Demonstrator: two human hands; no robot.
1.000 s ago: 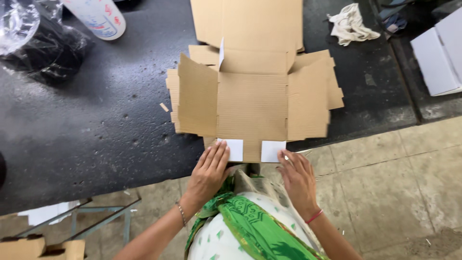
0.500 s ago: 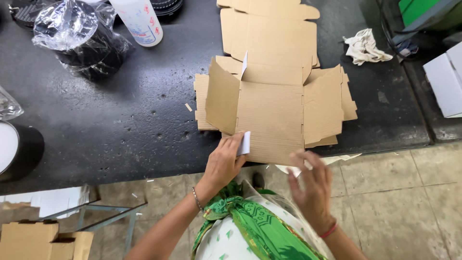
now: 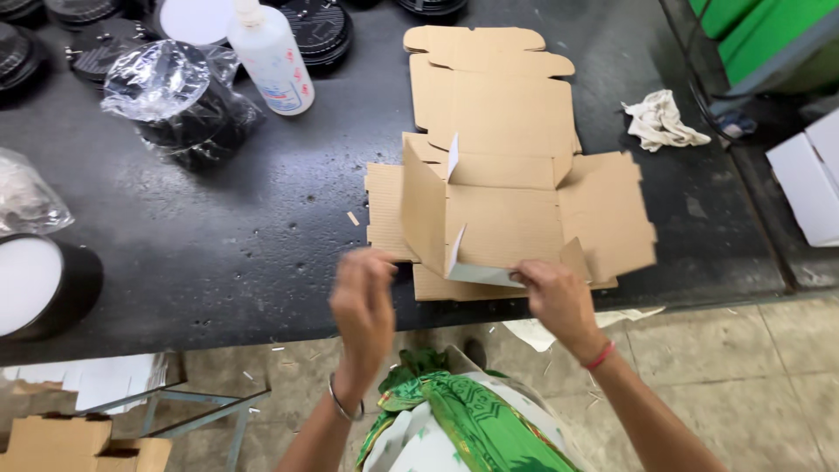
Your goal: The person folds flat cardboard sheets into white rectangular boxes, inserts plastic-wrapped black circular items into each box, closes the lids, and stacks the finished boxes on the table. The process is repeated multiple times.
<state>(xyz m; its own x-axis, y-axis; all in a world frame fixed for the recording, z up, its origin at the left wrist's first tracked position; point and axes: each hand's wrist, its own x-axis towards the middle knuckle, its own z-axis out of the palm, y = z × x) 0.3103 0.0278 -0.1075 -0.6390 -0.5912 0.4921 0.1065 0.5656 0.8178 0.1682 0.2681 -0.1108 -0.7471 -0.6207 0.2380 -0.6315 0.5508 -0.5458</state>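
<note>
Two bare hands at the near edge of a dark, speckled worktable point(image 3: 218, 253). Nearest of all, by the left hand's side and below the table: a brown cardboard box point(image 3: 83, 441) on a metal frame, contents not visible. Left hand point(image 3: 363, 310), with a thin metal bangle at the wrist, raised just off the table edge, blurred, fingers curled loosely inward and holding nothing that can be made out; close to the left corner of the cardboard but apart from it. Right hand point(image 3: 559, 301), red thread at the wrist, fingers point(image 3: 533, 273) closed narrowly on the white-lined front flap of a flat brown corrugated die-cut box blank point(image 3: 507, 223), pinching that flap up from the near edge. Blank lying at the table's front, partly folded: left side wall upright, right panel spread flat, nothing inside. Beyond it, touching and partly underneath, a second unfolded brown cardboard blank point(image 3: 489, 92) lying flat. At far left, near edge, a round black tub with a white top point(image 3: 39, 288), and above it a crumpled clear plastic bag point(image 3: 26, 197). Farther back, a clear plastic wrap around a stack of black round lids point(image 3: 179, 100), then a white plastic squeeze bottle point(image 3: 271, 57) standing upright. To the right, a crumpled off-white cloth rag point(image 3: 664, 122); past the table edge, a white box point(image 3: 808, 179).
</note>
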